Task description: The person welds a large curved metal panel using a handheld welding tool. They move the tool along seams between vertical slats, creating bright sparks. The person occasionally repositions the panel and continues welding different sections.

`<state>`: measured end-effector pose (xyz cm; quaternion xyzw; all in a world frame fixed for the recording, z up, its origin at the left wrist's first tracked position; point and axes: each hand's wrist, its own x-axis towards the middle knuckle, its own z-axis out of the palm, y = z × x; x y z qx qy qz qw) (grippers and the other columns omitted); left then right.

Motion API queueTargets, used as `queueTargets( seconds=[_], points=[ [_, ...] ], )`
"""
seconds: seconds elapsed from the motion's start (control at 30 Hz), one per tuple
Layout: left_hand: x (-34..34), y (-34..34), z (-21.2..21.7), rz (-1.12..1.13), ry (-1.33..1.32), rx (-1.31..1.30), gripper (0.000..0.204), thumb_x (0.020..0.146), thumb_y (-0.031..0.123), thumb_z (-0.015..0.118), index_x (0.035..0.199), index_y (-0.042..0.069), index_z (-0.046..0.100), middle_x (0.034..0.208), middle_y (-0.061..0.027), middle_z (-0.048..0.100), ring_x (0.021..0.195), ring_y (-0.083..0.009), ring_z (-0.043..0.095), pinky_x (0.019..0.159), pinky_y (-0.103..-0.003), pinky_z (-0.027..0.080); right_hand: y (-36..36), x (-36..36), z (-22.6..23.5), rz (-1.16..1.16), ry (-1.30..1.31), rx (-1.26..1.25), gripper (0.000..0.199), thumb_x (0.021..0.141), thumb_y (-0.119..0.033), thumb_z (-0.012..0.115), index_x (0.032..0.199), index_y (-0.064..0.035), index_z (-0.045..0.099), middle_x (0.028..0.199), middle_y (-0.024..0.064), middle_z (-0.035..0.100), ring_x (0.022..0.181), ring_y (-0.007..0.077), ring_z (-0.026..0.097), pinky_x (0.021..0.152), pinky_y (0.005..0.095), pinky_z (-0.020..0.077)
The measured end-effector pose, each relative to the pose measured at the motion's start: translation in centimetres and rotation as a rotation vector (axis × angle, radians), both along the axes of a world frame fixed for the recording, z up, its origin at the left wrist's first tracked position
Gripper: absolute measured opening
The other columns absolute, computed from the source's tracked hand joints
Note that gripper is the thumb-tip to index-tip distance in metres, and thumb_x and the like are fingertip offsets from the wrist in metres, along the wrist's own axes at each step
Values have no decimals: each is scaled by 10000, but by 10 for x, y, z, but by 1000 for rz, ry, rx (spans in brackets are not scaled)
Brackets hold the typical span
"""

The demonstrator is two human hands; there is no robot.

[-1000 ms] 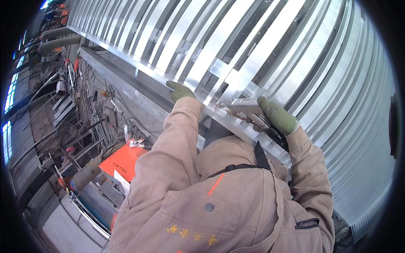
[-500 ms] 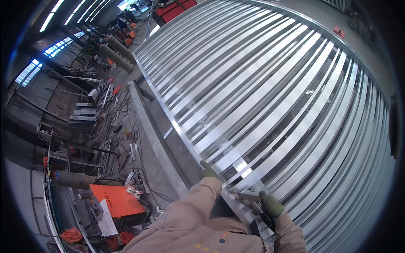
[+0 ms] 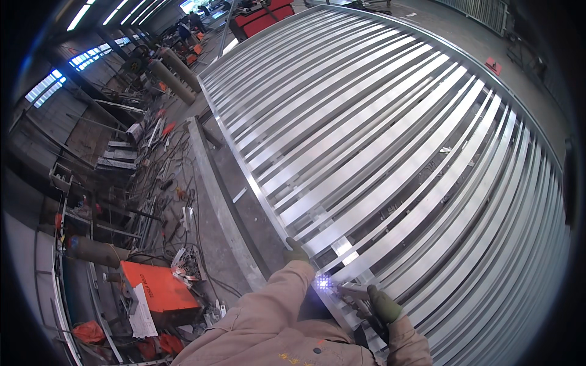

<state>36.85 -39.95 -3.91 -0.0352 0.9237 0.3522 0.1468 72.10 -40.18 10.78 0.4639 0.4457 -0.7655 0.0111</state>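
Note:
A large panel of bright metal slats (image 3: 390, 183) in a metal frame (image 3: 255, 188) lies before me. My left hand (image 3: 298, 251), in a green glove, is closed round the frame's near left edge. Just right of it, a bright violet-white welding arc (image 3: 323, 282) glows where a slat meets the frame. My right hand (image 3: 384, 304), gloved alike, is closed on a welding torch (image 3: 354, 291) whose front end points left toward the glow. The palm side of the right hand and much of the torch are hidden.
An orange welding machine (image 3: 160, 288) stands at the lower left, beside a gas cylinder (image 3: 97, 252). Cables and metal scraps litter the floor at left. A long beam (image 3: 213, 183) runs alongside the panel. A red cabinet (image 3: 262, 21) stands beyond its far end.
A bright arc has lit at the frame, where none glowed before. The torch tip has come slightly nearer the joint. The whole view has shifted slightly; my left hand keeps its hold.

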Motion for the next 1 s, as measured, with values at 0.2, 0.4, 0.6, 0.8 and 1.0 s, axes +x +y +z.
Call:
queueTargets(
  seconds=[0.2, 0.4, 0.6, 0.8, 1.0],
  points=[
    [2, 2, 1, -1, 18, 38, 867, 1139, 707, 488, 1331, -93, 761, 1234, -349, 812, 1198, -539, 770, 1056, -595, 591, -4, 1, 0, 4, 23, 23, 724, 1241, -561, 415, 1521, 54, 672, 1205, 165, 811, 907, 258, 788, 825, 415, 660],
    [-2, -1, -12, 7, 46, 32, 862, 1138, 703, 494, 1313, -94, 770, 1235, -364, 804, 1187, -539, 772, 1041, -592, 601, -10, 8, -5, -64, 31, -118, 735, 1242, -566, 399, 1485, 58, 704, 1235, 176, 812, 1024, 248, 783, 873, 411, 658],
    [3, 1, -1, -27, -15, 72, 909, 1140, 744, 452, 1389, -83, 733, 1285, -364, 791, 1238, -546, 753, 1060, -582, 601, -19, 23, -33, -92, 75, -167, 747, 1241, -578, 409, 1505, 62, 687, 1243, 174, 810, 1041, 254, 784, 877, 401, 670],
    [-3, -2, 3, 0, 6, 18, 913, 1134, 748, 465, 1411, -81, 727, 1347, -363, 773, 1294, -529, 735, 1110, -577, 578, -17, 17, -5, -38, 91, -45, 721, 1248, -561, 426, 1527, 62, 655, 1235, 154, 806, 1022, 261, 792, 859, 414, 678],
    [-5, 10, 9, -206, 12, -170, 828, 1163, 649, 493, 1516, -85, 642, 1485, -353, 697, 1385, -476, 701, 1175, -521, 564, -10, 22, 3, -72, 73, -28, 600, 1241, -501, 488, 1453, 18, 702, 1205, 126, 796, 976, 222, 753, 812, 368, 639]
  ],
)
